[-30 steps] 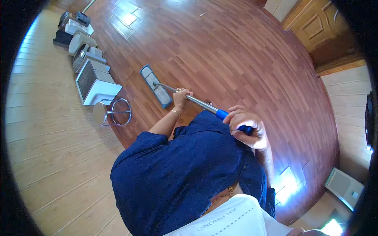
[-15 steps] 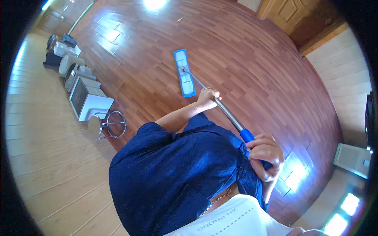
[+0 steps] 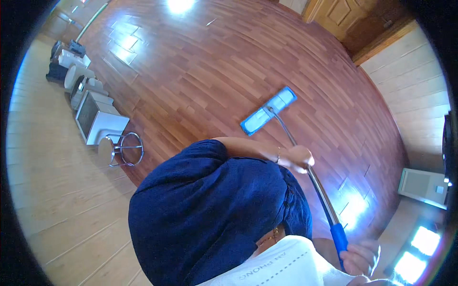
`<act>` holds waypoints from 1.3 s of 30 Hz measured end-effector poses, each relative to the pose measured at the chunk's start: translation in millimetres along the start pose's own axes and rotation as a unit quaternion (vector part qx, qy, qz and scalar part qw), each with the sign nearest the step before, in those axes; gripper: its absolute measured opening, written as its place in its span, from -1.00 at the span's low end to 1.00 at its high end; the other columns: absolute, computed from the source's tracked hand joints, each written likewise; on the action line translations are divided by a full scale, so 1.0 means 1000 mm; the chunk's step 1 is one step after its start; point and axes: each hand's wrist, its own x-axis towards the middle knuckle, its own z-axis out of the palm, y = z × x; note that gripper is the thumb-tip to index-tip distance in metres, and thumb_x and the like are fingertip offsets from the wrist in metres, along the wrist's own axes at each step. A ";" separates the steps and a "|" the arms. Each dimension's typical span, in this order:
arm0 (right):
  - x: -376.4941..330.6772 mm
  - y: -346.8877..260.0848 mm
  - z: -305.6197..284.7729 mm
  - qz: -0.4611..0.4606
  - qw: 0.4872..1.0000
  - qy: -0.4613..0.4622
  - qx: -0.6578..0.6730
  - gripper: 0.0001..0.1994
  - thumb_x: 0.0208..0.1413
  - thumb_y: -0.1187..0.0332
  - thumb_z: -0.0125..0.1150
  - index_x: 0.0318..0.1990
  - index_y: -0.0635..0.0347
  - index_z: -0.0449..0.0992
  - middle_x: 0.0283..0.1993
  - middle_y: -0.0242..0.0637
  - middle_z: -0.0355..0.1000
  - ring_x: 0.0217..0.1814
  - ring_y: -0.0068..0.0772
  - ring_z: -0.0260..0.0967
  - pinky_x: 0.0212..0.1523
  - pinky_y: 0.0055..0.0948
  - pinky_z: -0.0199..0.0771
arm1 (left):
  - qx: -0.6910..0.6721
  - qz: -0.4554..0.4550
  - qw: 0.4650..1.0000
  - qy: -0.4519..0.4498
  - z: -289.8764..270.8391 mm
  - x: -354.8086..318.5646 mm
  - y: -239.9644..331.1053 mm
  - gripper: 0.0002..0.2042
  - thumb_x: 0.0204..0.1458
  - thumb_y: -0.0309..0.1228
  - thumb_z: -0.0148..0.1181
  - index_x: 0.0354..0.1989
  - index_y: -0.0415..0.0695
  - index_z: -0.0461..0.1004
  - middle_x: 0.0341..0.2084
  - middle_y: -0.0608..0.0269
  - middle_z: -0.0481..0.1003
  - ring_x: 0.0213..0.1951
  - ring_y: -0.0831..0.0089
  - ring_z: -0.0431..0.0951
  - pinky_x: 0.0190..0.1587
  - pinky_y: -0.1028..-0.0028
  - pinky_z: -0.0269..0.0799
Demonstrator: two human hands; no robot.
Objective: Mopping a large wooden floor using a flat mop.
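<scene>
A flat mop with a blue-edged white head (image 3: 260, 122) lies on the wooden floor, turned diagonally. Its metal pole (image 3: 320, 187) slants back toward me, down to a blue grip at the lower right. My left hand (image 3: 298, 158) is closed around the pole partway along, a thin bracelet on its wrist. At the blue grip, my right hand (image 3: 361, 257) is wrapped round the pole's upper end, slightly blurred by motion.
Reddish-brown planks (image 3: 200, 90) spread ahead. Along the left wall stand a round-seated metal stool (image 3: 128, 148), a white boxy appliance (image 3: 106, 121) and several other items. A wooden door (image 3: 341, 19) is at the far right; a white boxy unit (image 3: 422, 187) stands at the right wall.
The mop head has swung right and nearer, turning from nearly upright in view to diagonal. Both hands have moved right and down with the pole, still gripping it.
</scene>
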 end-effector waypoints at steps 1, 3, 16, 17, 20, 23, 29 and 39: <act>-0.001 0.003 0.009 -0.004 0.995 0.074 -0.060 -0.83 0.11 0.23 0.12 -0.32 0.12 0.47 -0.40 -0.31 0.51 -0.35 -0.33 0.48 -0.29 -0.26 0.39 | -0.008 0.036 0.999 -0.005 -0.006 0.003 0.003 -0.81 -0.31 -0.31 0.23 -0.69 -0.08 0.35 -0.69 0.06 0.42 -0.53 -0.07 0.47 -0.49 0.00 0.38; -0.007 0.023 -0.031 -0.122 0.981 -0.107 -0.110 -0.78 0.17 0.17 0.05 -0.15 0.01 0.51 -0.22 -0.37 0.57 -0.18 -0.44 0.52 -0.07 -0.26 0.45 | -0.009 0.066 0.997 -0.029 -0.013 0.005 0.004 -0.82 -0.30 -0.30 0.23 -0.67 -0.09 0.38 -0.67 0.05 0.44 -0.51 -0.07 0.49 -0.48 0.03 0.40; -0.082 0.132 -0.033 -0.131 0.957 0.184 0.182 -0.75 0.17 0.12 0.06 -0.37 0.09 0.35 -0.50 -0.31 0.41 -0.47 -0.32 0.40 -0.43 -0.28 0.27 | 0.060 -0.216 0.965 0.138 0.002 0.037 0.041 -0.85 -0.35 -0.32 0.21 -0.70 -0.08 0.40 -0.69 0.08 0.42 -0.53 -0.02 0.48 -0.50 0.04 0.33; -0.079 0.130 -0.035 -0.116 0.964 0.158 0.179 -0.71 0.20 0.05 0.04 -0.36 0.08 0.37 -0.47 -0.35 0.42 -0.42 -0.36 0.43 -0.42 -0.34 0.33 | 0.087 -0.249 0.955 0.134 0.006 0.041 0.041 -0.89 -0.37 -0.31 0.15 -0.70 -0.06 0.45 -0.68 0.10 0.46 -0.51 0.02 0.51 -0.47 0.10 0.38; -0.091 0.158 -0.032 -0.130 0.953 0.106 0.254 -0.66 0.18 -0.03 0.08 -0.39 0.03 0.39 -0.43 -0.39 0.43 -0.37 -0.37 0.46 -0.40 -0.39 0.38 | 0.115 -0.315 0.911 0.239 0.034 0.035 0.037 -0.90 -0.34 -0.31 0.18 -0.69 -0.03 0.45 -0.68 0.12 0.44 -0.49 0.04 0.51 -0.46 0.12 0.38; -0.107 0.176 -0.041 -0.146 0.935 0.065 0.318 -0.67 0.10 0.00 0.22 -0.38 0.05 0.39 -0.40 -0.33 0.49 -0.33 -0.24 0.52 -0.34 -0.31 0.40 | 0.166 -0.326 0.878 0.307 0.037 0.046 0.051 -0.82 -0.24 -0.28 0.23 -0.71 -0.05 0.42 -0.68 0.08 0.42 -0.50 0.02 0.49 -0.45 0.11 0.38; -0.114 0.211 -0.078 -0.109 0.907 0.083 0.398 -0.65 0.05 0.00 0.29 -0.42 0.05 0.38 -0.46 -0.31 0.50 -0.34 -0.24 0.55 -0.24 -0.27 0.41 | 0.220 -0.395 0.811 0.371 0.040 0.077 0.078 -0.66 -0.06 -0.22 0.20 -0.75 -0.13 0.34 -0.65 0.08 0.46 -0.44 0.04 0.50 -0.33 0.14 0.43; -0.043 0.358 -0.261 -0.200 0.818 0.054 0.537 -0.61 0.05 -0.05 0.27 -0.46 0.08 0.42 -0.51 -0.33 0.53 -0.42 -0.32 0.56 -0.33 -0.32 0.39 | 0.243 -0.557 0.705 0.367 -0.050 0.235 0.207 -0.73 -0.05 -0.17 0.17 -0.65 -0.07 0.52 -0.56 0.06 0.54 -0.35 0.05 0.56 -0.24 0.12 0.46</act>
